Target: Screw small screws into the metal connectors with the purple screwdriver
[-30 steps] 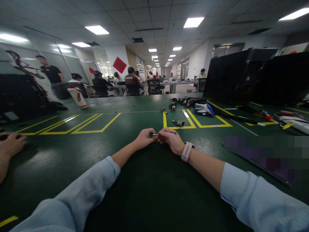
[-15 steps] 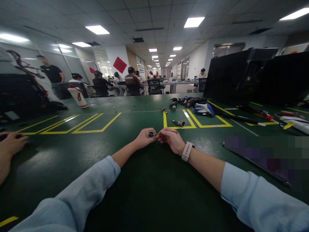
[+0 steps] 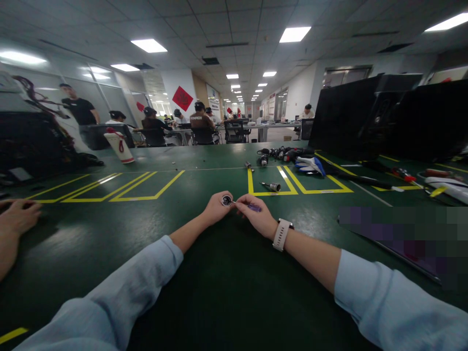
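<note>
My left hand (image 3: pixel 215 209) is closed around a round metal part (image 3: pixel 226 200), whose dark open end faces me. In my right hand (image 3: pixel 261 217), thumb and fingers pinch a small screwdriver with a purple handle (image 3: pixel 254 208). Its thin shaft points left toward the rim of the metal part; whether the tip touches is hard to see. The two hands are close together above the green table (image 3: pixel 204 273). Beyond my right hand, a similar metal piece with a thin shaft (image 3: pixel 271 186) lies inside a yellow tape outline.
Farther back lie a small metal piece (image 3: pixel 249 166), cabled tools (image 3: pixel 281 154) and a blue-white glove (image 3: pixel 310 165). A paper cup (image 3: pixel 120 147) stands back left. Another person's hand (image 3: pixel 18 217) rests at the left edge. Black monitors (image 3: pixel 358 119) stand at right.
My right hand has turned, so the purple handle now shows. The screwdriver shaft, earlier crossing the part's open end, now shows only beside its rim. My left hand has shifted slightly left.
</note>
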Tool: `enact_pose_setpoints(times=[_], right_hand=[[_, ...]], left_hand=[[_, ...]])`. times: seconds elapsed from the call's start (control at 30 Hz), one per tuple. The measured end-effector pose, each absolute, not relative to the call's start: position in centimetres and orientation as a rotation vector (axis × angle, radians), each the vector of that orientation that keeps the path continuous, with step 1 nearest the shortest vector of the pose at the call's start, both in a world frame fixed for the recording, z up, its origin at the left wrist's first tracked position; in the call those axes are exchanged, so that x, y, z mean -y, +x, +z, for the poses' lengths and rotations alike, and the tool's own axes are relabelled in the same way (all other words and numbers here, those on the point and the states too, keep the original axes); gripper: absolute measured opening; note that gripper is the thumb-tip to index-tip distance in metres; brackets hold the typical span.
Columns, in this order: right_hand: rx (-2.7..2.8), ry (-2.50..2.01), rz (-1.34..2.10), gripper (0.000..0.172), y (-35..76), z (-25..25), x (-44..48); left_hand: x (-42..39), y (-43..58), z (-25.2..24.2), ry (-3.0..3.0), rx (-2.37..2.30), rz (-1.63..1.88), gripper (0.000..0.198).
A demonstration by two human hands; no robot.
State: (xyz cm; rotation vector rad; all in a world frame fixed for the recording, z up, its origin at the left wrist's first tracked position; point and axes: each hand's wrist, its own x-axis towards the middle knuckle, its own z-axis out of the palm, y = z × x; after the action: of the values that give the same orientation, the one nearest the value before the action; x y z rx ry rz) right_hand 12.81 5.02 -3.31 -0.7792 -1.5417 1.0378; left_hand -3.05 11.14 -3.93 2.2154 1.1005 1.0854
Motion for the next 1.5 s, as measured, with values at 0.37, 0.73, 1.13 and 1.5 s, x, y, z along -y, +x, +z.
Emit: enact_pose_setpoints(times=[0.37, 0.73, 1.13, 1.5], right_hand=[[1.681, -0.747, 1.011, 0.012, 12.8, -3.1, -4.6], [1.591, -0.756, 1.099, 0.016, 12.8, -3.7, -5.3], [1.366, -0.709, 1.341, 0.018, 13.2, -3.7, -5.7], [1.433, -0.763, 1.256, 0.018, 13.0, -3.4, -5.3]], left_hand=[[-11.3, -3.3, -4.1, 2.137, -1.081, 1.167, 0.008], [-10.9, -3.1, -3.8, 2.177, -1.093, 1.126, 0.010], [-11.1, -3.1, -4.0, 2.071, -1.053, 1.156, 0.026], [-10.9, -3.0, -3.9, 2.157, -1.063, 1.078, 0.020]])
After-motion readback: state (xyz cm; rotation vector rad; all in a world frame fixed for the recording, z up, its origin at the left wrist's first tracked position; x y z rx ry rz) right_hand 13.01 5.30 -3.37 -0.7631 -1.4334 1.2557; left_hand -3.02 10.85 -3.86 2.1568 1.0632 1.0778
